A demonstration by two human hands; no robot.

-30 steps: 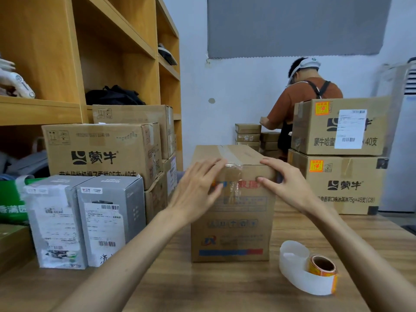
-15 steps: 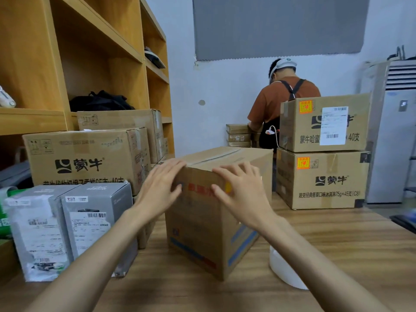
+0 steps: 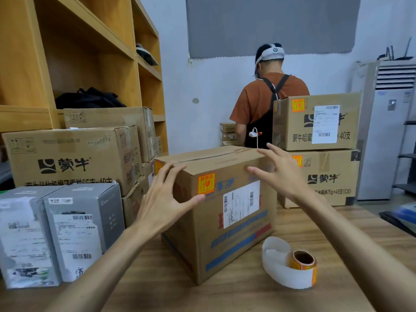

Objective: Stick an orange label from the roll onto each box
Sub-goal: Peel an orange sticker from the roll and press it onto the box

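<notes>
Brown box (image 3: 227,242) w/ orange label (image 3: 206,183), blue stripe.

This is a parcel packing and shipping stockroom. Brown cardboard cartons (image 3: 74,158) with printed brand marks are stacked against tall open wooden shelving (image 3: 67,52) and on the wooden desk (image 3: 225,296). Several carry white barcoded shipping slips (image 3: 325,123) and orange stickers (image 3: 297,105). Grey retail boxes (image 3: 83,226) bear courier labels too. A person in a black apron (image 3: 263,113) stands at a pile of small flat cartons (image 3: 227,134) by the white wall.
</notes>
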